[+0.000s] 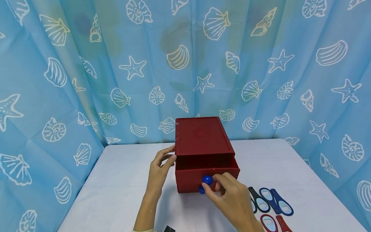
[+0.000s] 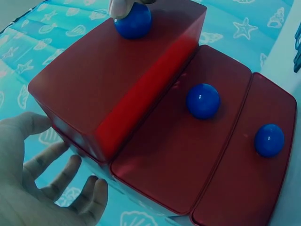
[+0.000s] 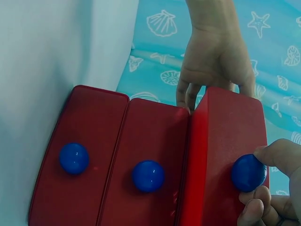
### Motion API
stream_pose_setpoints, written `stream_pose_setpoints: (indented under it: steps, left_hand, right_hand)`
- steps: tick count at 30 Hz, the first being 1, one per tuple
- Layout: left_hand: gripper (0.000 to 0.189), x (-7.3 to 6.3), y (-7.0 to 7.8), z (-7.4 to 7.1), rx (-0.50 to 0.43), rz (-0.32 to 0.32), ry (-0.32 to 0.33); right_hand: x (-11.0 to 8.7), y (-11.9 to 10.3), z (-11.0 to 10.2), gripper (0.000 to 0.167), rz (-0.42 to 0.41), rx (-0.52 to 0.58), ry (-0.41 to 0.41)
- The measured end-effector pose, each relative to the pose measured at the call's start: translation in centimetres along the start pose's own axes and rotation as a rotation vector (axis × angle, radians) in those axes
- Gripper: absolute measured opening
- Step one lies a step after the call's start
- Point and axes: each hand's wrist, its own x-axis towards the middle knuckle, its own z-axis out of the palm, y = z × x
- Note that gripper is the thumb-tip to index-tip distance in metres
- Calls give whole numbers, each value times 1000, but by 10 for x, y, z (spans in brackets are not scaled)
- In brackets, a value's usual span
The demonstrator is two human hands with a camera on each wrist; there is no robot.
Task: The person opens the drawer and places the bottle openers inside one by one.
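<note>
A red chest of drawers (image 1: 200, 135) stands on the table, its top drawer (image 1: 189, 181) pulled partway out. My right hand (image 1: 233, 198) pinches that drawer's round blue knob (image 3: 248, 173) between thumb and fingers. At the chest's left side is my left hand (image 1: 157, 170), thumb and fingers spread and the fingertips right at the side wall. Below the pulled drawer, the middle drawer (image 2: 169, 141) and the bottom drawer (image 2: 244, 174) are pushed in, each with a blue knob. Only the dark front part of the top drawer's inside shows in the head view.
To the right of the chest, several flat bottle openers (image 1: 262, 205) in black, blue and red lie on the white table (image 1: 116, 193). A blue curtain (image 1: 156, 67) with shells and starfish hangs behind and along both sides. A small black object (image 1: 169, 229) shows at the bottom edge.
</note>
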Motion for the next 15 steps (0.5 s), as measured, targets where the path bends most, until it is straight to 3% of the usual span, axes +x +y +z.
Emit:
stream_pose_setpoints:
  steps: [6,15]
  left_hand:
    - [35,0,1,1,10,-4,3]
    - [34,-2,2,2,5,-8,5]
  right_hand:
    - [-5,-3,-4,31,19,-23,-6]
    - [-14,-14,-11,28,114,-55,-46]
